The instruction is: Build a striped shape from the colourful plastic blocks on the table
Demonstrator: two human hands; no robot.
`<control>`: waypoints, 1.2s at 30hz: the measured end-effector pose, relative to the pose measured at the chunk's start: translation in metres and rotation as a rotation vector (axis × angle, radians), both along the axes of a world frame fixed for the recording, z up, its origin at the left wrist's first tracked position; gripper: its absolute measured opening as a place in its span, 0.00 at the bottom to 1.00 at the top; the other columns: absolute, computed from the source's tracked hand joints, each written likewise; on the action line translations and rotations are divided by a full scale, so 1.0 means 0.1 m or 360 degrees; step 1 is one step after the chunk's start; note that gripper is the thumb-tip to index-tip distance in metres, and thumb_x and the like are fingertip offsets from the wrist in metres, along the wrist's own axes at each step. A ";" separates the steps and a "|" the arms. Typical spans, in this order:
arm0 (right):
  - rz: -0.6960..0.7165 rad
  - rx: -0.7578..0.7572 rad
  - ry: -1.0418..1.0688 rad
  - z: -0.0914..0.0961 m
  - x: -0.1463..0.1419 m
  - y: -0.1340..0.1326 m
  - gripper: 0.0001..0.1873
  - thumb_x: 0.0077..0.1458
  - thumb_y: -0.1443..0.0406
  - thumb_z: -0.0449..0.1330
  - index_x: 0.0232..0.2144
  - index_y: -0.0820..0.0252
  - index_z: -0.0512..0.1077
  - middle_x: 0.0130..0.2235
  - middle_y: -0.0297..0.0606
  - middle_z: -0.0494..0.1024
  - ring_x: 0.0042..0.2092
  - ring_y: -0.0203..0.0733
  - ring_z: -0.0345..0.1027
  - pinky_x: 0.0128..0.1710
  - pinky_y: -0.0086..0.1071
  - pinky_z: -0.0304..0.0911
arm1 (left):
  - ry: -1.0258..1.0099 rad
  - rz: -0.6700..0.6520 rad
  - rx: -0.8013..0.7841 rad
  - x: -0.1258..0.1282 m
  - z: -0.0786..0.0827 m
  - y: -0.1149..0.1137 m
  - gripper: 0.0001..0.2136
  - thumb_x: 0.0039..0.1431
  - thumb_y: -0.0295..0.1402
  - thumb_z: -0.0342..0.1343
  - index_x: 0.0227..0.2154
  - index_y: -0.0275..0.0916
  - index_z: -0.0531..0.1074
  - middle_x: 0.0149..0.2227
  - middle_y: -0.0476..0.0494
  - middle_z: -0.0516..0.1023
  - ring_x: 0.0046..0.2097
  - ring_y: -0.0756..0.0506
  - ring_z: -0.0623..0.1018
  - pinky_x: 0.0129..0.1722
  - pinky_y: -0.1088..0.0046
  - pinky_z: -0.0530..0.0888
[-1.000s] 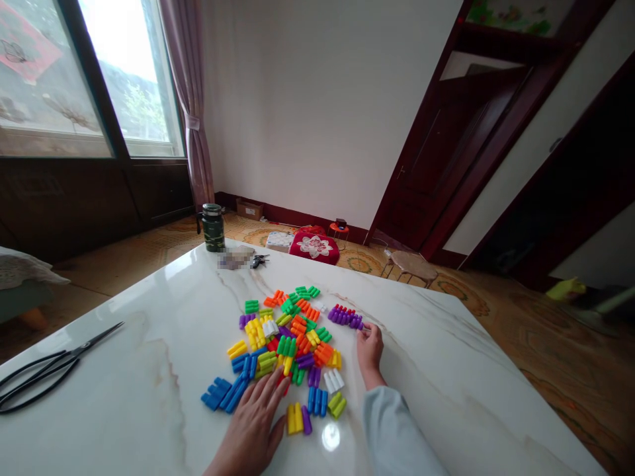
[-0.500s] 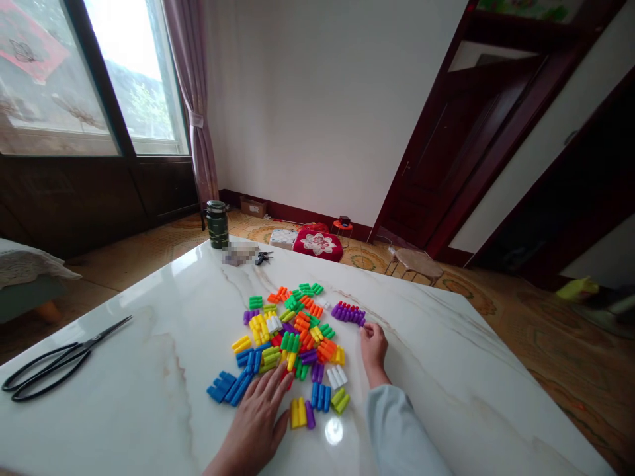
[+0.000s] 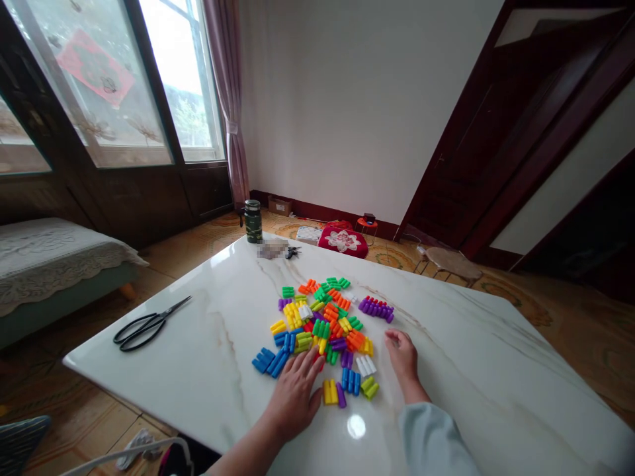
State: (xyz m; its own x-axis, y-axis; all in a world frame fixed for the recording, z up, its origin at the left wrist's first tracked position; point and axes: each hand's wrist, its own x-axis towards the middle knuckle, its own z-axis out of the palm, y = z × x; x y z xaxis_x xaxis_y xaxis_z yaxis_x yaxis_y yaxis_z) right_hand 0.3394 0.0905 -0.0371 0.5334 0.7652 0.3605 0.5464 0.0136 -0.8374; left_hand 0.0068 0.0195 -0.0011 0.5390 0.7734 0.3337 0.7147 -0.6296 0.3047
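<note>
A pile of small plastic toy pieces, tube-shaped and joined in short rows, lies on the white marbled table. They are blue, yellow, green, orange, purple and white. My left hand rests open at the near edge of the pile, fingers stretched over the pieces beside a yellow one. To the right of the pile stands a neat line of purple pieces with red tips. Just short of that line, my right hand hovers with fingers loosely curled; nothing shows in them.
Black-handled scissors lie at the left of the table. A dark green flask, a blurred item and some keys are at the far corner. Beyond are a red cushioned stool and a brown stool.
My right hand has drawn back from the end of the purple line, towards me. My left hand stays on the pile's near edge. The view has swung to the left.
</note>
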 end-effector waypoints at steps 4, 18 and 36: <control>0.0073 0.0013 0.0051 0.01 -0.16 -0.21 0.15 0.40 0.58 0.58 0.30 0.60 0.75 0.37 0.43 0.77 0.40 0.47 0.71 0.47 0.41 0.66 | -0.0012 0.0006 -0.0036 0.01 0.03 -0.01 0.27 0.61 0.35 0.49 0.63 0.42 0.57 0.66 0.40 0.58 0.63 0.38 0.63 0.60 0.55 0.61; 0.0249 0.0030 0.0122 0.13 -0.51 -0.70 0.12 0.44 0.60 0.59 0.30 0.60 0.76 0.40 0.44 0.77 0.44 0.49 0.71 0.50 0.43 0.64 | -0.0082 -0.0035 -0.0005 0.01 0.00 0.00 0.26 0.59 0.33 0.50 0.62 0.41 0.59 0.65 0.39 0.59 0.63 0.38 0.62 0.59 0.55 0.62; 0.0247 0.0009 -0.0026 0.14 -0.58 -0.72 0.10 0.46 0.60 0.58 0.28 0.58 0.75 0.42 0.44 0.76 0.46 0.48 0.69 0.52 0.42 0.62 | -0.0078 -0.0015 -0.0060 0.01 0.05 -0.02 0.27 0.59 0.34 0.50 0.62 0.41 0.59 0.66 0.39 0.58 0.63 0.37 0.62 0.59 0.54 0.61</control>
State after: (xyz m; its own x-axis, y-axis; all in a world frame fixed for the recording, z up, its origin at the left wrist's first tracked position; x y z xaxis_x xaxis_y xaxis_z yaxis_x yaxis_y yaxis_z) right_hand 0.2817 0.0189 -0.0227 0.4030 0.8359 0.3726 0.5512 0.1033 -0.8280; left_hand 0.0078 0.0175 0.0035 0.5299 0.7809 0.3307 0.6925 -0.6235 0.3628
